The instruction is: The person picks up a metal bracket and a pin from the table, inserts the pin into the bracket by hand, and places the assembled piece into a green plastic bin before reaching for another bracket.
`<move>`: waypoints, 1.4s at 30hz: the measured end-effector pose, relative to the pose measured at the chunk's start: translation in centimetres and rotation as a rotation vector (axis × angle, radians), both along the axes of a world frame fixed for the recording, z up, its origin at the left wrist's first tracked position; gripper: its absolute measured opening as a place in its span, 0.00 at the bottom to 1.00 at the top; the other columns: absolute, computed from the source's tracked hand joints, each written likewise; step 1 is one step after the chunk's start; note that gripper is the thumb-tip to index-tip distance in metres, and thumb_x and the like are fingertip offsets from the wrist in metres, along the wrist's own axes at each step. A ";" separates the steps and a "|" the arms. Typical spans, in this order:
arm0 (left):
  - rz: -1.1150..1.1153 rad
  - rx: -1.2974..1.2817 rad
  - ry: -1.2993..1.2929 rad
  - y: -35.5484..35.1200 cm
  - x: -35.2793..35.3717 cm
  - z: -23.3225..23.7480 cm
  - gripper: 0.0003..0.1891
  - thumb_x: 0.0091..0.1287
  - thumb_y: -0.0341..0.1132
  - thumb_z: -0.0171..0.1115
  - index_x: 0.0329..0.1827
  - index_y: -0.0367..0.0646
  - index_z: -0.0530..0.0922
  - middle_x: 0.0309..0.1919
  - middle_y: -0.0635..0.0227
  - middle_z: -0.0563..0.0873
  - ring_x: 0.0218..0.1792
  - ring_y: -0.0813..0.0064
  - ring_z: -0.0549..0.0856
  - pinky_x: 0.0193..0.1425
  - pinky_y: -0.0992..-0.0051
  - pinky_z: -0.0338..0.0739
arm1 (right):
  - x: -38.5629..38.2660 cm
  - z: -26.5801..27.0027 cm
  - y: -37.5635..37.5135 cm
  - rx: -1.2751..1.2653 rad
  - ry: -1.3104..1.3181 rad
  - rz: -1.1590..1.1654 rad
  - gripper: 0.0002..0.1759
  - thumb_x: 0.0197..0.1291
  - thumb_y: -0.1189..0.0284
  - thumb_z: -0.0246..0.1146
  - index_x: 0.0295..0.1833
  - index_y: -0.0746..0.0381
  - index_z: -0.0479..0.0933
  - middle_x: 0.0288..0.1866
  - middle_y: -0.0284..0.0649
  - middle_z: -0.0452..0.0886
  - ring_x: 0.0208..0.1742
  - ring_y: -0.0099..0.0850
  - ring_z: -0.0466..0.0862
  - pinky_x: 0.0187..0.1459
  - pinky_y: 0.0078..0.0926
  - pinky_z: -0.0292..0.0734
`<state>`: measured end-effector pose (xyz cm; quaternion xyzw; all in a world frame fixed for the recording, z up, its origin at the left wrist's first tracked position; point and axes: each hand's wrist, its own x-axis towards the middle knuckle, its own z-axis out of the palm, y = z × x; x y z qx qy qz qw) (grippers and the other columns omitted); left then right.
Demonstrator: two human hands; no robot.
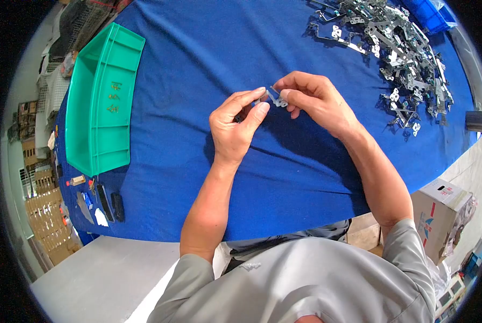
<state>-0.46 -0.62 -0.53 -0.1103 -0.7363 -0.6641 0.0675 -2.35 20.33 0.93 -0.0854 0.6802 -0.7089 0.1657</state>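
Over the middle of the blue cloth (198, 199), my left hand (235, 121) pinches one end of a small metal part (277, 100) between thumb and fingers. From the other side, my right hand (316, 99) has thumb and index finger closed on the same part. The fingertips of both hands are close together, and they cover much of the part, so its full shape is hidden. To the right of my right hand lies a large heap of similar metal parts (407, 67).
A green bin (120, 89) stands at the left. Several small tools and a dark bar (105, 202) lie at the lower left edge. A blue bin (426, 16) is at the back right. A cardboard box (434, 215) stands beyond the right edge.
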 end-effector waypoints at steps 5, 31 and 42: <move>-0.050 -0.034 0.022 0.1 0.2 0.6 0.12 0.66 0.25 0.74 0.52 0.36 0.90 0.42 0.69 0.91 0.35 0.88 0.81 0.38 0.84 0.75 | -0.1 0.6 0.5 0.164 0.031 0.087 0.11 0.74 0.67 0.62 0.49 0.66 0.81 0.35 0.30 0.82 0.34 0.19 0.79 0.33 0.21 0.75; 0.054 0.069 -0.092 0.1 0.0 0.4 0.13 0.72 0.31 0.71 0.57 0.38 0.88 0.44 0.66 0.92 0.36 0.86 0.83 0.37 0.85 0.77 | 0.6 -0.1 -0.6 0.328 0.216 -0.079 0.11 0.72 0.68 0.64 0.45 0.67 0.81 0.25 0.34 0.79 0.26 0.21 0.75 0.30 0.27 0.72; -0.015 -0.015 0.022 0.0 0.1 0.1 0.14 0.65 0.25 0.76 0.53 0.39 0.90 0.44 0.69 0.91 0.36 0.87 0.82 0.40 0.84 0.75 | 0.0 -0.2 -0.2 -0.038 -0.007 -0.037 0.12 0.76 0.67 0.61 0.53 0.65 0.82 0.38 0.32 0.83 0.35 0.19 0.80 0.37 0.22 0.81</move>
